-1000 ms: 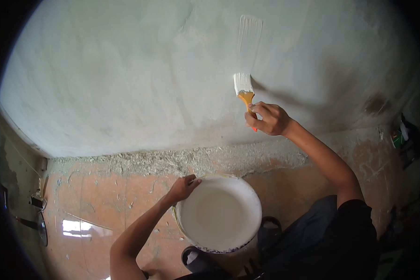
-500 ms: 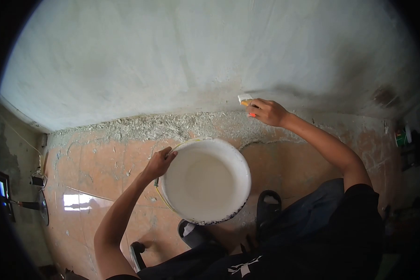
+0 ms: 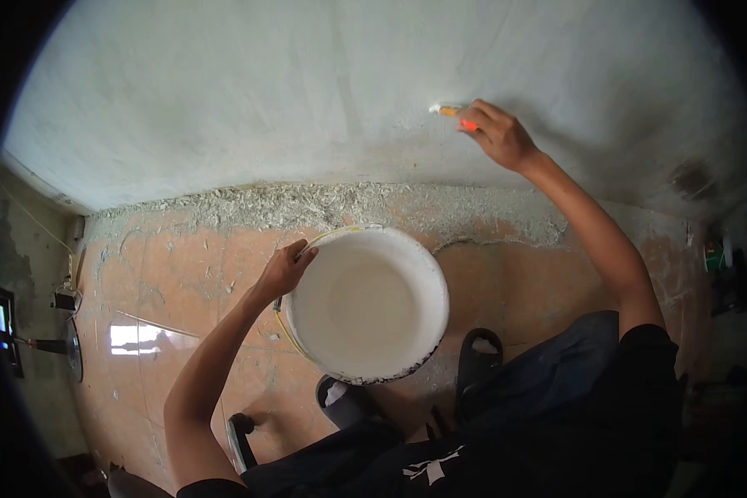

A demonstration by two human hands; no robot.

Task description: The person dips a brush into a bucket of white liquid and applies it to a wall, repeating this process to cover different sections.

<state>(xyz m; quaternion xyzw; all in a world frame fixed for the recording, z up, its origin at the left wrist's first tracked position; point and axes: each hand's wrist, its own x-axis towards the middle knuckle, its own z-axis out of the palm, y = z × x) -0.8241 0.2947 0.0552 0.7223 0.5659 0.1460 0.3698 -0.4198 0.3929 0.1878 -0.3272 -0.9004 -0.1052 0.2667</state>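
Observation:
My left hand is closed over the left rim of a large white bucket, beside its yellowish wire handle. Whitish liquid lies inside the bucket. Up at the wall, my right hand grips a paintbrush with an orange-and-yellow handle. The brush's white-coated tip points left and appears to touch the pale, patchy wall.
Scraped flakes run along the foot of the wall on the orange tile floor. My sandalled feet stand just behind the bucket. A fan-like round object is at the far left, and a dark curved leg is near my left arm.
My right hand has moved the paintbrush up the wall and slightly right. My left hand keeps its hold on the bucket, and the view has shifted slightly.

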